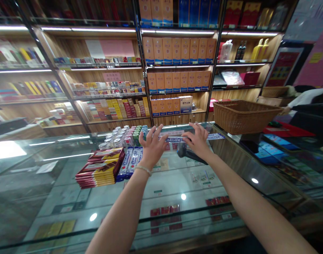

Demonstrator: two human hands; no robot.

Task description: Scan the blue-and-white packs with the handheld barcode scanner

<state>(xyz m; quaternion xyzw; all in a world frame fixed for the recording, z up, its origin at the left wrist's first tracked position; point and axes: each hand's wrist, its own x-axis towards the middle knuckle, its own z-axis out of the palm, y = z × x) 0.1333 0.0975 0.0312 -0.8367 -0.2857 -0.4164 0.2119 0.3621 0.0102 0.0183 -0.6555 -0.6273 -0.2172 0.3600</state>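
A thin blue-and-white packet [174,139] spans the gap between my hands above the glass counter [142,201]. My left hand [152,146], with a bracelet at the wrist, pinches its left end between thumb and finger; the other fingers are raised. At the other end, my right hand [197,141] pinches it too. Left of my left hand lie blue-and-white packets [129,162], beside a stack of red-and-yellow packets [100,167]. Small cans or jars [119,135] stand in rows behind them. Another blue packet [216,136] lies right of my right hand.
A black handheld device [192,155] lies below my right hand. The wicker basket [243,114] sits at the counter's right, near blue packages [269,151]. Stocked shelves [177,68] line the back wall. A person's sleeve [309,97] shows at the right edge.
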